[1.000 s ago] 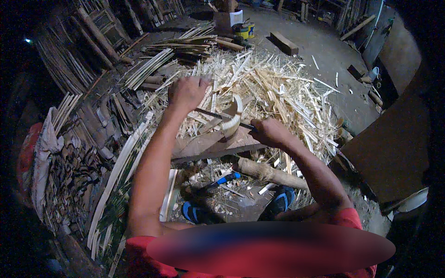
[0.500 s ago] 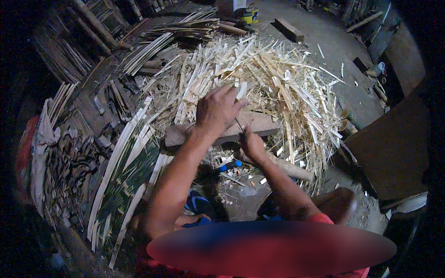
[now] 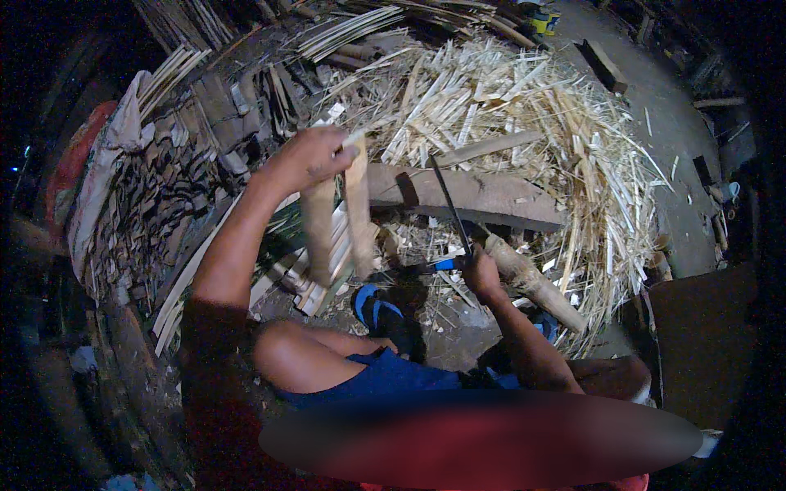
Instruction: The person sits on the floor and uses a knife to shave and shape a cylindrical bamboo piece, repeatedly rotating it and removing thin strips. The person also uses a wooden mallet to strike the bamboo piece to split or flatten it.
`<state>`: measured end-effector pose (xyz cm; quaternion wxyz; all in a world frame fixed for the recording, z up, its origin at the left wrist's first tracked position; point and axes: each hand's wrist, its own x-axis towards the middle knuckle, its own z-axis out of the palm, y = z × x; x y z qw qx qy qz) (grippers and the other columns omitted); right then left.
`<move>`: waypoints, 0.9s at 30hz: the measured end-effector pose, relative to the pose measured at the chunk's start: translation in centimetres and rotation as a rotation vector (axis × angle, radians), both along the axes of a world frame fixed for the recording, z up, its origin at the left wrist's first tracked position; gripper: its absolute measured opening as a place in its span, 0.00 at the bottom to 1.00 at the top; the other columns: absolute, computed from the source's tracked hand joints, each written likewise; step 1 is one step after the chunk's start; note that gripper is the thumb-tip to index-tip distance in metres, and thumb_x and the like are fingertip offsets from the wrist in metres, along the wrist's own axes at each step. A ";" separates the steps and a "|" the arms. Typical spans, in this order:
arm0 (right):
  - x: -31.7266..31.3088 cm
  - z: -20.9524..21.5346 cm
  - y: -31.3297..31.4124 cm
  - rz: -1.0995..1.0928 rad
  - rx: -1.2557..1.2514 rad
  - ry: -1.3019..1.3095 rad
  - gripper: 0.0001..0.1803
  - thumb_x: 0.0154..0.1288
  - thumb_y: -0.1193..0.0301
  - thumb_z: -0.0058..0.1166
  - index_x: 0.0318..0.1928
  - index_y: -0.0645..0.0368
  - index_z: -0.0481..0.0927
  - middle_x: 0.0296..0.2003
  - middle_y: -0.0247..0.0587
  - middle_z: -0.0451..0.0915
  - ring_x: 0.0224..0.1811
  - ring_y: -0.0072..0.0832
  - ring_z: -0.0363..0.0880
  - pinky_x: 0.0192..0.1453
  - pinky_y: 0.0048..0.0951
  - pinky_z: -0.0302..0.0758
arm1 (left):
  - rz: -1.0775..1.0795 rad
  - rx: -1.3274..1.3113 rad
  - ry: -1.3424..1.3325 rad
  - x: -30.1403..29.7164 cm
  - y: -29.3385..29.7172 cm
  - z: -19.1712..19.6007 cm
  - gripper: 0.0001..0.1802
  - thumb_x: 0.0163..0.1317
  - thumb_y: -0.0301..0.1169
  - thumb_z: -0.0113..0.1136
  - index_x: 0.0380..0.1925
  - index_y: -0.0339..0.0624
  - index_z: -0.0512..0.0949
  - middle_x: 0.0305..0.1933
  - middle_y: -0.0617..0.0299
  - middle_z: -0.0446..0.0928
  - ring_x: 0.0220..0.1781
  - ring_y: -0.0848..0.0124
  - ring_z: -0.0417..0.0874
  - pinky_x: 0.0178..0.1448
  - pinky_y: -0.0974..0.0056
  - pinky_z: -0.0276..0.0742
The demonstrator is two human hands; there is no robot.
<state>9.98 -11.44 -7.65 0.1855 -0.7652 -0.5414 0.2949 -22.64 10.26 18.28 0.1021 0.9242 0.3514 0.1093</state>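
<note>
My left hand point(image 3: 315, 159) is raised left of the wooden block point(image 3: 483, 196), its fingers closed on the upper ends of pale bamboo strips point(image 3: 358, 204). Two broad lengths hang down from it, slightly blurred. In my right hand point(image 3: 481, 274) is the handle end of a knife point(image 3: 449, 192). Its long dark blade points up and away, crossing in front of the block and apart from the strips. A blue-handled tool point(image 3: 444, 264) lies on the floor just left of my right hand; its far end is hard to make out.
A wide heap of pale shavings point(image 3: 565, 123) spreads behind and right of the block. A bamboo pole point(image 3: 536, 282) lies near my right forearm. Stacked offcuts point(image 3: 147, 196) and a pale sack point(image 3: 123, 123) fill the left. A brown panel point(image 3: 704, 344) stands at right.
My left hand has moved left, away from the blade, carrying the bamboo strips. My right hand has lowered toward me with the knife, whose blade now shows in full. The view has shifted left.
</note>
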 end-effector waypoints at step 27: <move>5.8 -13.5 -2.7 -0.510 0.040 0.392 0.22 0.69 0.58 0.62 0.52 0.62 0.77 0.41 0.46 0.84 0.40 0.29 0.82 0.44 0.35 0.77 | 0.469 -0.343 -0.147 20.9 8.8 -22.0 0.32 0.61 0.35 0.60 0.65 0.36 0.69 0.48 0.36 0.81 0.51 0.40 0.83 0.55 0.45 0.79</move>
